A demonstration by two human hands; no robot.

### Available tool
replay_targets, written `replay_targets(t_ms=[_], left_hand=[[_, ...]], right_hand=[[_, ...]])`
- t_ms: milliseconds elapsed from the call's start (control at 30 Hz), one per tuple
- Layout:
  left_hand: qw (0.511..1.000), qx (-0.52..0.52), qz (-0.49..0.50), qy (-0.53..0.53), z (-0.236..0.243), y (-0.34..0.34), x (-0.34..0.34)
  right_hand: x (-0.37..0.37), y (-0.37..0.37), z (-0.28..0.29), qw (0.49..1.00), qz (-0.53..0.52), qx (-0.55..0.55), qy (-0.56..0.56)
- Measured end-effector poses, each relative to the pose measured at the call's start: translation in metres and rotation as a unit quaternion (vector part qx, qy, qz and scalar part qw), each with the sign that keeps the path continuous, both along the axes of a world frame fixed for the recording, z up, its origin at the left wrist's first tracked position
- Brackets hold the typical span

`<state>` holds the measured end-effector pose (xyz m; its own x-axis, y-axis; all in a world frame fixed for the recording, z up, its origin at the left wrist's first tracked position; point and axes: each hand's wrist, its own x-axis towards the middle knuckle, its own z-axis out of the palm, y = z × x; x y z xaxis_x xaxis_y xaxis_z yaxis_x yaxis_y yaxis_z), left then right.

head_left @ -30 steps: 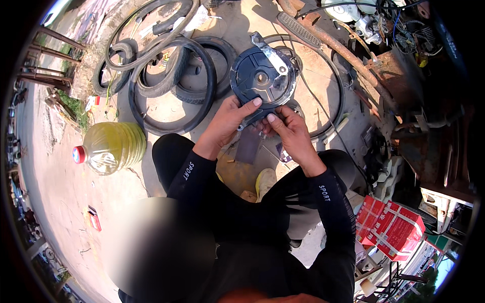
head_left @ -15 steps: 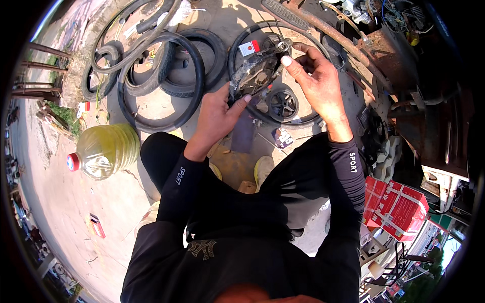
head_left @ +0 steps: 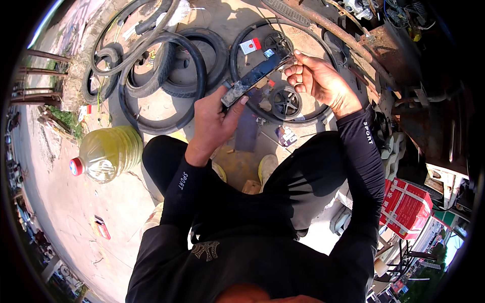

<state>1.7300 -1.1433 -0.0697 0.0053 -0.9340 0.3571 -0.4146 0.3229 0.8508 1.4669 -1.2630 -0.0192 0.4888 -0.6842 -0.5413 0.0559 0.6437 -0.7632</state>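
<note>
My left hand [head_left: 212, 121] grips the lower end of a dark round brake plate [head_left: 260, 70], which is turned edge-on and tilted up to the right, with grey grimy patches at its lower end. The fingers of my right hand [head_left: 323, 83] are curled at the plate's upper end, where a small metal arm is, index finger and thumb close together there. Under the plate, a black spoked wheel part [head_left: 286, 101] lies inside a large rubber ring [head_left: 237, 45], along with a small red-and-white packet [head_left: 250, 46].
Tyres and tubes [head_left: 192, 70] lie at upper left. A jug of yellow liquid [head_left: 108, 154] stands by my left knee. Rusty pipework [head_left: 348, 43] and metal parts crowd the right side, with a red strapped carton [head_left: 406, 207] below. My bent legs [head_left: 308, 171] frame the work.
The brake plate has turned from face-on to edge-on and tilted. My right hand has moved up and right from its lower rim to its upper end; my left hand still holds it.
</note>
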Motion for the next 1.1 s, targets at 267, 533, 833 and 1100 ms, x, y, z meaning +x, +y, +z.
replay_targets(t_ms=[267,533,833,1100], left_hand=[[0.994,0.014,-0.001,-0.112,-0.006,-0.001,-0.012],[0.924,0.126,-0.032,-0.359,-0.067,-0.018,0.001],[0.902,0.258,-0.074,-0.338,-0.078,-0.025,-0.002],[0.957,0.138,-0.07,-0.244,0.006,-0.034,-0.013]], right_hand=[[-0.053,0.095,-0.077,0.952,-0.072,-0.16,0.25],[-0.093,0.346,-0.238,0.833,-0.361,0.135,0.396],[-0.218,0.305,-0.331,0.708,-0.506,-0.12,0.478],[-0.243,0.273,-0.331,0.726,-0.463,-0.187,0.473]])
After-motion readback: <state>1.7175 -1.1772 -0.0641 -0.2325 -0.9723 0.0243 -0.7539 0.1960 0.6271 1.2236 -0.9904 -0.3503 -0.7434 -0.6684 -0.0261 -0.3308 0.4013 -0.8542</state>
